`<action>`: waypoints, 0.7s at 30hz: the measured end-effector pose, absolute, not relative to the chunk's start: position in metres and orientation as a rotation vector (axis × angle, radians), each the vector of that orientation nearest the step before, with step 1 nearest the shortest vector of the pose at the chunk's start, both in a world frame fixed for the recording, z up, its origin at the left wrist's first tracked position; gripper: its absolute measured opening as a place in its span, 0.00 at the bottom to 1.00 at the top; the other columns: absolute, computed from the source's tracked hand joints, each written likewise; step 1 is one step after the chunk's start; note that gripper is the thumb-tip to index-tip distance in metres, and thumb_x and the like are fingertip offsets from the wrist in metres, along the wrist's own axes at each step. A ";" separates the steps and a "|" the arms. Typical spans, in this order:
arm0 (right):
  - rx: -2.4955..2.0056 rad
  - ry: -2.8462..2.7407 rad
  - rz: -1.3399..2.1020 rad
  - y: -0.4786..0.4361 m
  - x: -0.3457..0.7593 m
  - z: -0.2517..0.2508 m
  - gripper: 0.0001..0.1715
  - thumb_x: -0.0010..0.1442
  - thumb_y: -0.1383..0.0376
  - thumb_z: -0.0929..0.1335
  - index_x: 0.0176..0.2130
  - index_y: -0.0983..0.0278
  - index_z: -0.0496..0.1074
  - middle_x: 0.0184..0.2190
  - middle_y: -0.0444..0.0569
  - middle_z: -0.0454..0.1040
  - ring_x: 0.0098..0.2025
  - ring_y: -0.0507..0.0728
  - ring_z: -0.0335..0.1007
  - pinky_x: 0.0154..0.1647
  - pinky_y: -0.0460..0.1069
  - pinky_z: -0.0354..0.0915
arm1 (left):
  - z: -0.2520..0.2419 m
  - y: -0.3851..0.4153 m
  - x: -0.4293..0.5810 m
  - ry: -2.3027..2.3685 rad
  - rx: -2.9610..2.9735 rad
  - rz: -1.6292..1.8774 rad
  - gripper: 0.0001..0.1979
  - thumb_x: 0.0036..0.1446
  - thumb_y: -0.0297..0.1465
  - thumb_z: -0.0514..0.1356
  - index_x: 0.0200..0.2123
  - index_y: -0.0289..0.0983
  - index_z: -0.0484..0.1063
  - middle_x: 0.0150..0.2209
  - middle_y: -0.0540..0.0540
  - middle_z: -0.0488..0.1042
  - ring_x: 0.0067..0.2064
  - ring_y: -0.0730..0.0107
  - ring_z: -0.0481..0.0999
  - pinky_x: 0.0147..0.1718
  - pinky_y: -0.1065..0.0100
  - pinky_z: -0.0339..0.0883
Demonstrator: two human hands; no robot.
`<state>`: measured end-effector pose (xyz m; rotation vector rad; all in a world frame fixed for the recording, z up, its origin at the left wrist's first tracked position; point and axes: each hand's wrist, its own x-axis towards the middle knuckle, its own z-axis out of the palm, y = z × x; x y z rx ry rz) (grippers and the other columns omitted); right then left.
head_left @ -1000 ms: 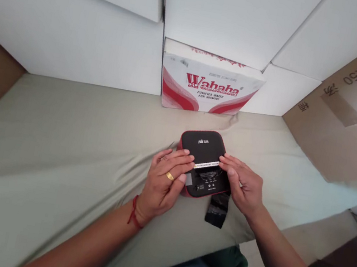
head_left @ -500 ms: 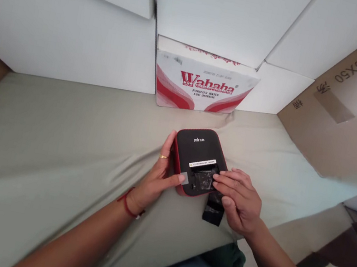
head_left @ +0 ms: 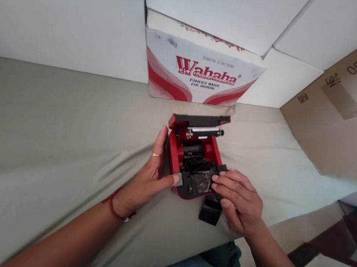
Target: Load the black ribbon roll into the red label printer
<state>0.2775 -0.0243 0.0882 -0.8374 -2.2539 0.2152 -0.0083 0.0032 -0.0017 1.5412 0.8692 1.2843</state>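
A small red and black label printer (head_left: 175,151) lies on the cloth-covered surface with its lid (head_left: 201,120) raised. Its red interior shows a roller (head_left: 205,132) under the lid and black material in the bay, partly in shadow. My left hand (head_left: 150,177) grips the printer's left side, thumb on a grey button (head_left: 178,179) at the front corner. With fingers together, my right hand (head_left: 239,197) holds the front right corner and touches a shiny black strip (head_left: 202,181). More of the black strip (head_left: 211,210) hangs past the printer's front edge, beside my right thumb.
A pale greenish cloth (head_left: 61,131) covers the surface, wrinkled left of the printer. Behind stands a red and white Wahaha water carton (head_left: 202,75) among white boxes (head_left: 222,3). A brown cardboard box (head_left: 335,106) borders the right side. My clothed lap is at the near edge.
The printer's lid has swung up from closed, exposing the inside. Both hands keep their hold on the printer, and the camera view has shifted slightly.
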 end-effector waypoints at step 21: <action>-1.657 -3.082 0.082 0.080 0.173 0.151 0.18 0.75 0.68 0.72 0.59 0.59 0.86 0.61 0.59 0.89 0.55 0.71 0.88 0.45 0.57 0.77 | -0.012 0.009 -0.010 0.840 1.508 1.280 0.54 0.74 0.49 0.68 0.89 0.51 0.39 0.89 0.38 0.48 0.86 0.42 0.58 0.84 0.38 0.59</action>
